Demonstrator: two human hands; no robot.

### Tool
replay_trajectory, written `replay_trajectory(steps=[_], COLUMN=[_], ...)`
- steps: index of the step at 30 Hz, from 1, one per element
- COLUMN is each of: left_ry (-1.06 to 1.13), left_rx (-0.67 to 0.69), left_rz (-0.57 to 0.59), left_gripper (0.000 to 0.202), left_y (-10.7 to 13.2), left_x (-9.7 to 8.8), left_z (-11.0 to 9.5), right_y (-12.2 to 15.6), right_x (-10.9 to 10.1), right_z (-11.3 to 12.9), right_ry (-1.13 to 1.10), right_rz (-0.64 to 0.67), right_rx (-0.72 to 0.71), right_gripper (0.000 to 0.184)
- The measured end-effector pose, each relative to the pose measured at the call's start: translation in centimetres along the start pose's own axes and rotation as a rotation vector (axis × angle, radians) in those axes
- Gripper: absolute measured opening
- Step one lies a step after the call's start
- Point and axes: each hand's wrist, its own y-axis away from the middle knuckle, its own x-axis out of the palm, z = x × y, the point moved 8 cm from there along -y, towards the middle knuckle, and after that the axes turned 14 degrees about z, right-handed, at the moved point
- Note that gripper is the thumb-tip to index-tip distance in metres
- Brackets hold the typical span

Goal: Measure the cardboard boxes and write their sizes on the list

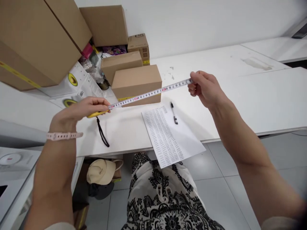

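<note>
My left hand is closed around the yellow case of a tape measure, with its black wrist strap dangling below. My right hand pinches the free end of the white tape blade. The blade is stretched between both hands, rising slightly toward the right. It passes in front of a closed brown cardboard box; whether it touches the box I cannot tell. Below the blade lies a printed sheet of paper, its near end hanging over the table edge. A black-and-clear pen rests on the sheet.
More cardboard boxes and packed goods are piled at the back left of the white table. A large box looms at the upper left. Under the table sit a cream cap and a dark cap. A white appliance stands at the left.
</note>
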Motion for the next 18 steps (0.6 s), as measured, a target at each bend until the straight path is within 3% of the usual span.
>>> replay_trajectory(steps=[5,11,18], left_ry=[0.133,0.112,0.192], left_rx=[-0.089,-0.18,-0.293], left_rz=[-0.047,-0.055,-0.03], left_gripper=[0.026,0.019,0.019], left_y=[-3.4,-7.9,-12.2], left_x=[-4.9,-9.6,-12.0], left_z=[0.6,1.8,4.7], right_y=[-8.1,-15.2,-19.5], right_x=[0.0,0.4,1.4], right_z=[-2.9,-6.6,-10.6], right_ry=[0.035,0.067,0.077], right_rz=[-0.034,-0.131,-0.181], right_rx=[0.094,0.181,0.234], right_gripper=[0.038,0.026,0.02])
